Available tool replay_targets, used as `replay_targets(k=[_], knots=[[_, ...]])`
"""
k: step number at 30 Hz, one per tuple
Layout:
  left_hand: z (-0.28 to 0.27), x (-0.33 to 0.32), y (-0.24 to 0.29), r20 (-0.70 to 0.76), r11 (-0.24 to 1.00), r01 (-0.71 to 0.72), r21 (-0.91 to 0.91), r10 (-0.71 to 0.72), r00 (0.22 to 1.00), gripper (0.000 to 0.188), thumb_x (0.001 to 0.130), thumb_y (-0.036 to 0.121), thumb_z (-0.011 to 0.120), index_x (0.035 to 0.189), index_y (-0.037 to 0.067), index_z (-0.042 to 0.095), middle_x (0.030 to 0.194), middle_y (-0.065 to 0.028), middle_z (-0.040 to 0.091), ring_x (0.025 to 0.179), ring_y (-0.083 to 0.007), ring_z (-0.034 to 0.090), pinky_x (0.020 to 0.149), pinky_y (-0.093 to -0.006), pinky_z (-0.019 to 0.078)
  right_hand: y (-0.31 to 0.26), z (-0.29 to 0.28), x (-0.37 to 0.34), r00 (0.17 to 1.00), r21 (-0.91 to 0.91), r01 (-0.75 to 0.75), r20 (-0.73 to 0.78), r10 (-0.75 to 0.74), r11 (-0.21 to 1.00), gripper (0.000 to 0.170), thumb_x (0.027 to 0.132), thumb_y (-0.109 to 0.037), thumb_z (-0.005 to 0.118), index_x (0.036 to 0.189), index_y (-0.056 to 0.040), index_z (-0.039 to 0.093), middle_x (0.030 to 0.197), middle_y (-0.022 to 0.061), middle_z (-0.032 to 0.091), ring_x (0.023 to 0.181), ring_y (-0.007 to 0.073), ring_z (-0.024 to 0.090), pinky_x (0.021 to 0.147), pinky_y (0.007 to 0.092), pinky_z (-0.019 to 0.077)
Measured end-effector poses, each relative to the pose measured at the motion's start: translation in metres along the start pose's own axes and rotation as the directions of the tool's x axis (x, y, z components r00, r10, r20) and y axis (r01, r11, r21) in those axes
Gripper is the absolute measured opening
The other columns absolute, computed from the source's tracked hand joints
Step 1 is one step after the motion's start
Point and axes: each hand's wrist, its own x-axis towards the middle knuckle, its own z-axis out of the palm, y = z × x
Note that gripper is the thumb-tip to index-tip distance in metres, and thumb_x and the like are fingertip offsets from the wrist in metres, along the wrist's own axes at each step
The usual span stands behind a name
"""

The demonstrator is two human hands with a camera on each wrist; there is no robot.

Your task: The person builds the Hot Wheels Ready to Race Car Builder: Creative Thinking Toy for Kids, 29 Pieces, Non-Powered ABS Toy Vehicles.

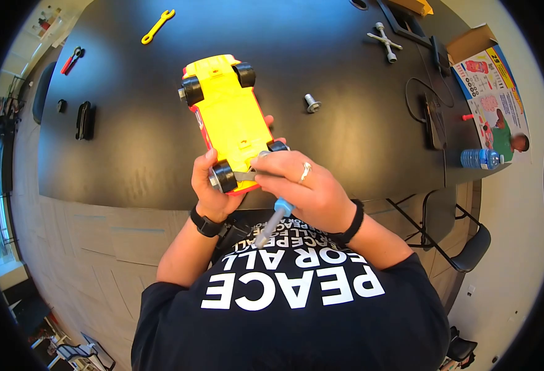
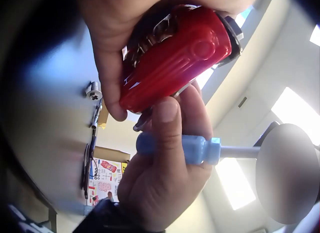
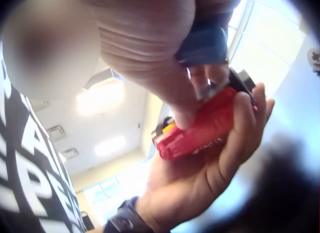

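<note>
A red toy car with a yellow underside (image 1: 228, 120) and black wheels is held bottom up above the table's near edge. My left hand (image 1: 209, 185) grips its near end beside a black wheel (image 1: 223, 176). My right hand (image 1: 312, 182) pinches a flat grey metal tool (image 1: 245, 176) against the yellow underside, by that wheel; its far end is hidden under the fingers. The same hand also holds a screwdriver by its light blue handle (image 2: 195, 149), with the shaft (image 1: 273, 224) pointing back toward the shirt. In the right wrist view, the left fingers wrap the red body (image 3: 200, 130).
On the black table (image 1: 358, 142) lie a large grey bolt (image 1: 312, 103), a yellow wrench (image 1: 158, 26), a red-handled tool (image 1: 72, 60), a black case (image 1: 84, 120) and a grey cross-shaped wrench (image 1: 385, 42). A water bottle (image 1: 479, 159) and printed box (image 1: 494, 93) are at right.
</note>
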Motion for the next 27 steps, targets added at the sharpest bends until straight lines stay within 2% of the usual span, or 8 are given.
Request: replay_targets(k=[2, 4, 6, 12, 20, 22, 25, 27], knots=[[-0.003, 0.001, 0.0, -0.034, 1.0, -0.016, -0.01, 0.016, 0.999, 0.102, 0.098, 0.066, 0.054, 0.179, 0.011, 0.026, 0.173, -0.0343, 0.041, 0.144, -0.0501, 0.061, 0.122, -0.0597, 0.0499, 0.003, 0.002, -0.005, 0.986, -0.125, 0.169, 0.02, -0.168, 0.978, 0.029, 0.088, 0.0, 0.08, 0.117, 0.0015, 0.079, 0.127, 0.0138, 0.077, 0.126, 0.0336, 0.074, 0.098, 0.0442, 0.0617], [-0.005, 0.001, 0.001, -0.025, 1.0, -0.019, -0.007, 0.019, 0.999, 0.102, 0.098, 0.067, 0.053, 0.179, 0.011, 0.026, 0.173, -0.0344, 0.041, 0.144, -0.0509, 0.06, 0.121, -0.0597, 0.0502, 0.003, 0.002, -0.01, 0.986, -0.133, 0.167, 0.033, -0.164, 0.977, 0.026, 0.091, -0.002, 0.079, 0.116, 0.0045, 0.078, 0.132, 0.0138, 0.077, 0.131, 0.0341, 0.073, 0.1, 0.0473, 0.0616], [-0.006, 0.001, 0.001, -0.009, 0.999, -0.019, -0.028, 0.019, 1.0, 0.103, 0.098, 0.067, 0.054, 0.179, 0.011, 0.025, 0.173, -0.0344, 0.041, 0.144, -0.0512, 0.06, 0.121, -0.0596, 0.0501, 0.004, 0.0, -0.011, 0.968, -0.177, 0.249, 0.031, -0.247, 0.952, 0.024, 0.092, -0.002, 0.079, 0.115, 0.0047, 0.079, 0.129, 0.0139, 0.077, 0.131, 0.0347, 0.073, 0.106, 0.0505, 0.0608], [-0.01, 0.001, 0.002, 0.017, 0.999, -0.025, -0.033, 0.026, 1.0, 0.104, 0.098, 0.068, 0.054, 0.18, 0.011, 0.025, 0.173, -0.0345, 0.041, 0.143, -0.0515, 0.062, 0.122, -0.0589, 0.0496, 0.006, -0.004, -0.006, 0.954, -0.15, 0.298, 0.059, -0.292, 0.943, 0.021, 0.092, 0.0, 0.08, 0.112, 0.0055, 0.079, 0.126, 0.0145, 0.076, 0.13, 0.0387, 0.074, 0.115, 0.0553, 0.0578], [-0.007, 0.0, -0.001, -0.025, 1.0, -0.001, -0.012, 0.001, 1.0, 0.104, 0.098, 0.066, 0.055, 0.179, 0.008, 0.026, 0.172, -0.0338, 0.043, 0.143, -0.0492, 0.062, 0.122, -0.059, 0.0491, 0.006, -0.003, -0.004, 0.959, -0.118, 0.284, 0.039, -0.281, 0.952, 0.025, 0.087, 0.002, 0.082, 0.111, 0.0059, 0.078, 0.121, 0.0149, 0.074, 0.122, 0.0376, 0.073, 0.107, 0.0538, 0.0606], [-0.006, 0.001, -0.005, -0.027, 0.997, -0.074, 0.025, 0.074, 0.997, 0.103, 0.098, 0.066, 0.055, 0.178, 0.008, 0.026, 0.172, -0.0338, 0.043, 0.144, -0.0487, 0.061, 0.123, -0.0593, 0.0486, 0.008, -0.002, -0.004, 0.964, -0.11, 0.264, 0.02, -0.263, 0.958, 0.028, 0.086, 0.004, 0.081, 0.113, 0.006, 0.078, 0.122, 0.0153, 0.074, 0.121, 0.0371, 0.073, 0.105, 0.0529, 0.0607], [-0.006, 0.0, -0.008, -0.058, 0.991, -0.099, 0.085, 0.104, 0.993, 0.104, 0.098, 0.066, 0.056, 0.179, 0.008, 0.026, 0.172, -0.0343, 0.042, 0.144, -0.0493, 0.061, 0.123, -0.0591, 0.0484, 0.017, 0.007, -0.008, 0.979, 0.061, 0.067, -0.197, -0.054, 0.996, 0.039, 0.084, 0.01, 0.077, 0.122, 0.0048, 0.076, 0.123, 0.0165, 0.075, 0.12, 0.0359, 0.074, 0.108, 0.051, 0.0592], [-0.008, -0.001, -0.005, -0.026, 0.996, -0.091, 0.011, 0.091, 0.995, 0.104, 0.098, 0.066, 0.056, 0.179, 0.009, 0.025, 0.173, -0.0345, 0.041, 0.144, -0.0495, 0.061, 0.123, -0.059, 0.0484, 0.019, 0.002, -0.005, 0.981, 0.078, 0.134, -0.15, -0.122, 0.988, 0.037, 0.085, 0.008, 0.078, 0.121, 0.0051, 0.076, 0.123, 0.0169, 0.075, 0.119, 0.0355, 0.074, 0.108, 0.0509, 0.0591]])
